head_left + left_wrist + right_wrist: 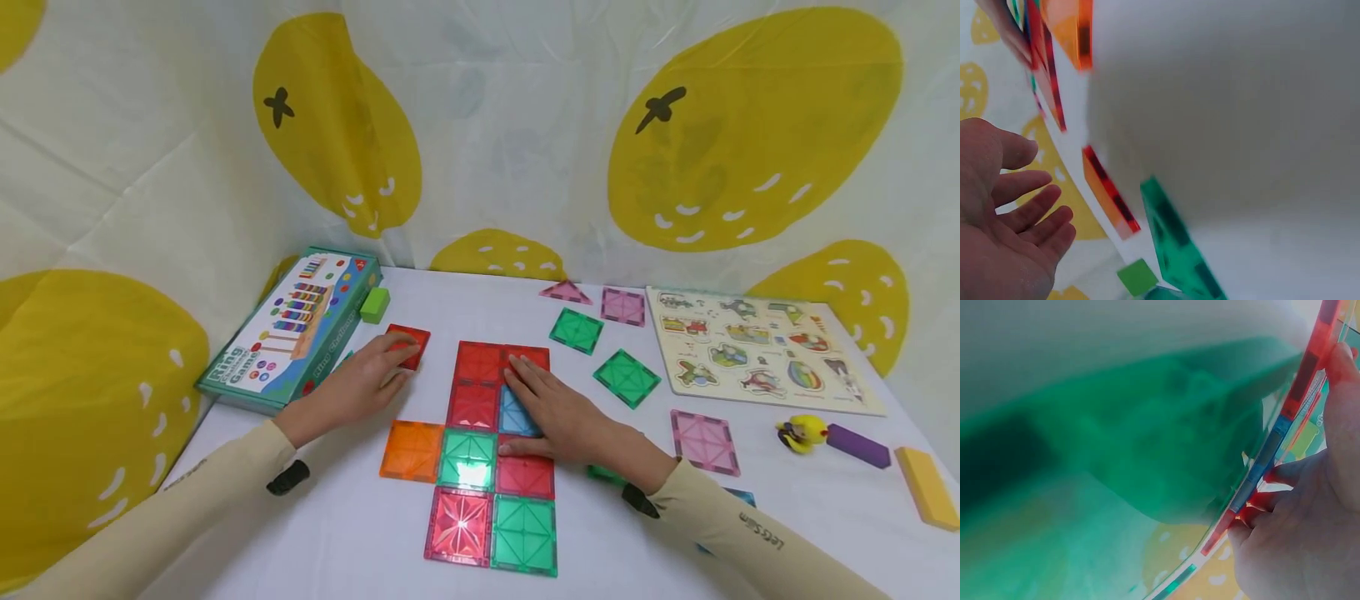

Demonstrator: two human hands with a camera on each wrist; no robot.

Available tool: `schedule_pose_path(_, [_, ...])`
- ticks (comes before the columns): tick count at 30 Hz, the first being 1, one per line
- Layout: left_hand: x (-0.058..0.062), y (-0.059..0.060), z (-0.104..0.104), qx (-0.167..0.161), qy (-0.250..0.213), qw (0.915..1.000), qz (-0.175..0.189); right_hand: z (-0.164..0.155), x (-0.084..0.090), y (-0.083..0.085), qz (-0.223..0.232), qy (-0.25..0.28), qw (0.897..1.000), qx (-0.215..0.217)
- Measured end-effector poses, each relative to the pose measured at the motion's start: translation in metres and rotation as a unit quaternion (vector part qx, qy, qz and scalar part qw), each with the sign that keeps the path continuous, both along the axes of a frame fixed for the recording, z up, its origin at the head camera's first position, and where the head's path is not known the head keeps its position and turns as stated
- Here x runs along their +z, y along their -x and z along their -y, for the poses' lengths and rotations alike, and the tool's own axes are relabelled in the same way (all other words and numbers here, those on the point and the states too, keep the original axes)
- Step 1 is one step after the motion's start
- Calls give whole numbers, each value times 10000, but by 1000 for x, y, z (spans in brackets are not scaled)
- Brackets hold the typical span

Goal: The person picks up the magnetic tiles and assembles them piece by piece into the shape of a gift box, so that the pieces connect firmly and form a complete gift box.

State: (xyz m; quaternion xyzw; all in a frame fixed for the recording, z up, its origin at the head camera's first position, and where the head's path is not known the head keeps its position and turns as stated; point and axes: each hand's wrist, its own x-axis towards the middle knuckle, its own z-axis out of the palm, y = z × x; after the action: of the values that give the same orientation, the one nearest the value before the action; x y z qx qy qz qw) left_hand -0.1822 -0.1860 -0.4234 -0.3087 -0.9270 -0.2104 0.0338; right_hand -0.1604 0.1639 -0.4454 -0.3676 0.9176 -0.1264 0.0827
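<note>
My right hand (558, 417) lies spread, grasping nothing, over the tile block (487, 467), presumably steadying its 2 abutting columns. My left hand (352, 379) is released, fingers extended at the loose red tile (412, 360), left of the block on the tabletop (322, 500); I cannot confirm contact. The orange tile (411, 450) adjoins the left column, likely for edge alignment.

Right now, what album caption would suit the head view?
Right hand rests on coloured tiles laid edge to edge; left hand near a separate red tile.
</note>
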Motion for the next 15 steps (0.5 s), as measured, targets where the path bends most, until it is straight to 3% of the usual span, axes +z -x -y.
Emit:
schedule_pose_path(4, [-1,19,0,-48,260,9996,70,0,0,0,-46,6,10000,14])
schedule_pose_path(7, [-6,27,0,-132,428,9987,236,-1,0,0,-63,-17,10000,21])
schedule_pose_path(10, [-11,28,0,-235,636,9973,265,-1,0,0,-47,-58,10000,6])
schedule_pose_path(15, [-13,18,0,-421,794,9959,53,2,-1,0,-52,-127,9999,-38])
